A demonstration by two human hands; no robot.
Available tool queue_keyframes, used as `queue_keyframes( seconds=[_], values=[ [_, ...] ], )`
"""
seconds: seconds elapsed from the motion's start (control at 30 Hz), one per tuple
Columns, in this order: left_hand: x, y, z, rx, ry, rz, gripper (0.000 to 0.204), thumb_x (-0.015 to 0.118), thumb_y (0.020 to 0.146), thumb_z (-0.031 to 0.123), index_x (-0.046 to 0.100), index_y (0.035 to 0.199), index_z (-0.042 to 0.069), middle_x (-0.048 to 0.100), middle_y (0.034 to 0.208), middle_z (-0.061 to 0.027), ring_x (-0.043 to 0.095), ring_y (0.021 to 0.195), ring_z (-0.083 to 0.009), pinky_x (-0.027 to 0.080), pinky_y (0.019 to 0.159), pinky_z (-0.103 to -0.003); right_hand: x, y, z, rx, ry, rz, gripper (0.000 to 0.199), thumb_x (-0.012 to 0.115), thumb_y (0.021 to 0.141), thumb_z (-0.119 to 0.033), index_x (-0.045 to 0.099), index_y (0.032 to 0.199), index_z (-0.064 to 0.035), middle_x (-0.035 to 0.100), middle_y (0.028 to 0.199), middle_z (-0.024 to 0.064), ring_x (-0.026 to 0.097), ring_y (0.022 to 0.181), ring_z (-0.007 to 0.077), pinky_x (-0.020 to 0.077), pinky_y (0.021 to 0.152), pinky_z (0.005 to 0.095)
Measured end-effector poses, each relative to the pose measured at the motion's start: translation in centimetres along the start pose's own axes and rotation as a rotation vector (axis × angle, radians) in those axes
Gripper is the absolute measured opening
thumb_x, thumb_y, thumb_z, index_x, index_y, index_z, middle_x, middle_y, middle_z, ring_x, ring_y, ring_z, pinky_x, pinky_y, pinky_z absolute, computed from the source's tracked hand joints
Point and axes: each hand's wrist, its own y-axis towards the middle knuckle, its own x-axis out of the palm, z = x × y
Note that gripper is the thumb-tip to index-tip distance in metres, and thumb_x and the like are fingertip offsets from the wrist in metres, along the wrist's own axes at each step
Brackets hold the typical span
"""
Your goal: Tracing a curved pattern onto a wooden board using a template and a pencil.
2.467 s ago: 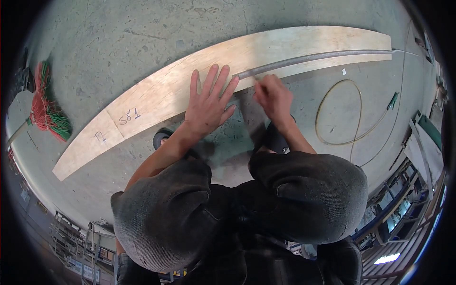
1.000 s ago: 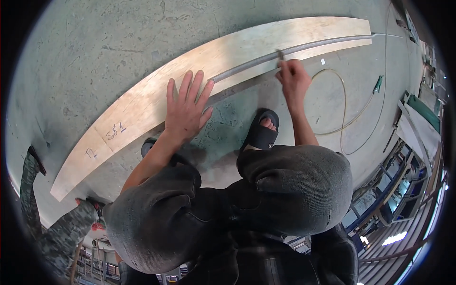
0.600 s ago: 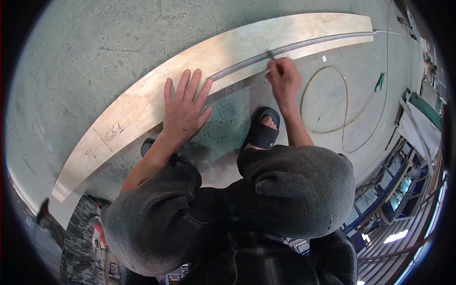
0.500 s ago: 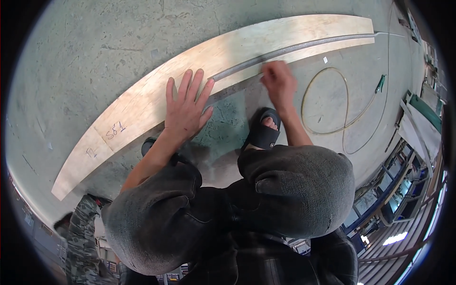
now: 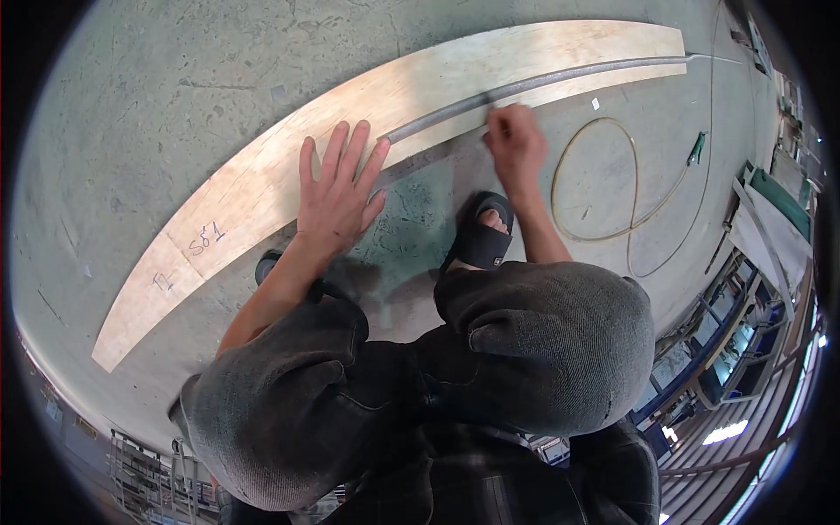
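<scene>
A long pale plywood board (image 5: pixel 262 188) lies on the concrete floor, with a grey metal strip (image 5: pixel 542 80) laid along its right half. My left hand (image 5: pixel 337 197) presses flat on the board, fingers spread, just left of the strip's near end. My right hand (image 5: pixel 514 144) is closed at the board's near edge just below the strip. It seems to pinch a small thin marking tool, mostly hidden by the fingers. I am crouched, and my knees in dark grey trousers fill the lower view.
My foot in a black sandal (image 5: pixel 484 238) stands on the floor below my right hand. A loop of yellowish cord (image 5: pixel 612 232) lies to the right, with a green tool (image 5: pixel 696 150) beyond it. Racks and frames line the right rim.
My right hand has slid slightly left along the strip. My left hand has stayed flat on the board. Another person's camouflage-patterned legs at the lower left have left the view.
</scene>
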Motion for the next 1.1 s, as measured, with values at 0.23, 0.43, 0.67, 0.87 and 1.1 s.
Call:
queue_keyframes(
  seconds=[0.23,0.43,0.67,0.87,1.1],
  values=[
    [0.6,-0.3,0.1,0.010,-0.024,0.021,0.078,0.072,0.081,0.040,0.040,0.150,0.018,0.032,0.158,-0.0109,0.028,0.146,-0.0320,0.021,0.114,-0.062,1.8,-3.3,-2.5,-0.290,-0.082,-0.102,0.012,0.069,0.081,-0.004,0.059,0.080,-0.0106,0.056,0.074,0.0081,0.061,0.065,0.0266,0.0485,0.058,0.0356],
    [0.4,-0.5,0.0,-0.006,-0.022,0.034,0.077,0.072,0.081,0.040,0.041,0.148,0.018,0.034,0.157,-0.0107,0.029,0.145,-0.0314,0.022,0.114,-0.062,0.5,-0.7,0.6,-0.107,-0.150,-0.036,0.010,0.068,0.080,-0.003,0.061,0.082,-0.0096,0.059,0.076,0.0068,0.062,0.066,0.0235,0.0485,0.058,0.0355],
    [0.2,-1.3,-0.3,0.015,-0.041,0.024,0.079,0.072,0.080,0.040,0.041,0.149,0.017,0.033,0.157,-0.0101,0.028,0.146,-0.0314,0.021,0.115,-0.061,1.7,-2.7,-2.4,-0.155,0.030,-0.088,0.016,0.068,0.076,0.001,0.059,0.082,-0.0104,0.056,0.075,0.0081,0.060,0.068,0.0277,0.0482,0.058,0.0377],
    [0.6,-2.0,-1.2,0.001,-0.117,0.019,0.081,0.072,0.080,0.041,0.039,0.150,0.015,0.028,0.161,-0.0099,0.023,0.149,-0.0303,0.018,0.118,-0.059,3.2,-4.4,-6.0,-0.307,-0.030,-0.204,0.016,0.068,0.076,0.001,0.057,0.081,-0.0096,0.056,0.075,0.0087,0.059,0.067,0.0289,0.0473,0.057,0.0375],
    [-0.3,-2.7,-2.1,0.041,-0.156,0.006,0.081,0.071,0.081,0.041,0.038,0.151,0.017,0.028,0.161,-0.0089,0.022,0.150,-0.0290,0.017,0.119,-0.058,3.0,-3.9,-7.1,-0.228,-0.051,-0.116,0.013,0.067,0.081,-0.001,0.056,0.081,-0.0094,0.056,0.078,0.0096,0.060,0.067,0.0305,0.0468,0.055,0.0385]
  ],
)
